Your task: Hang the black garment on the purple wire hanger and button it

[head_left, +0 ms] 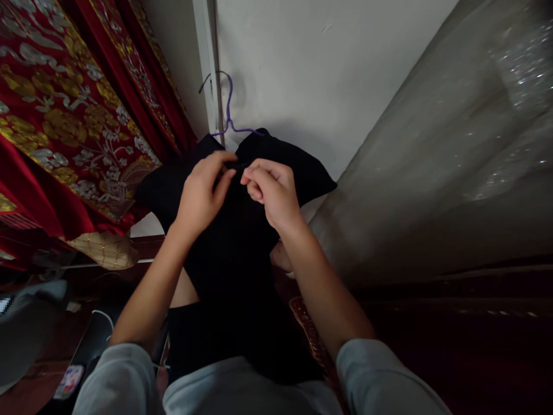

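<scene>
A black short-sleeved garment (235,236) hangs on a purple hanger (230,109) whose hook is near the white vertical edge. My left hand (203,187) is closed at the front of the garment, just below its neckline, with thumb and fingers pinching the dark cloth. Close beside it on the right, my right hand (274,187) is curled, its thumb and forefinger pinched at the same part of the front. A short strip of dark cloth runs between the two sets of fingertips. Any small fastening there is too dark to make out.
A red curtain with gold and silver flowers (82,115) hangs at the left. At the right stands a large object under glossy translucent sheeting (415,173). Behind the garment is a pale wall (319,63). A patterned phone-like item (69,381) lies at the lower left.
</scene>
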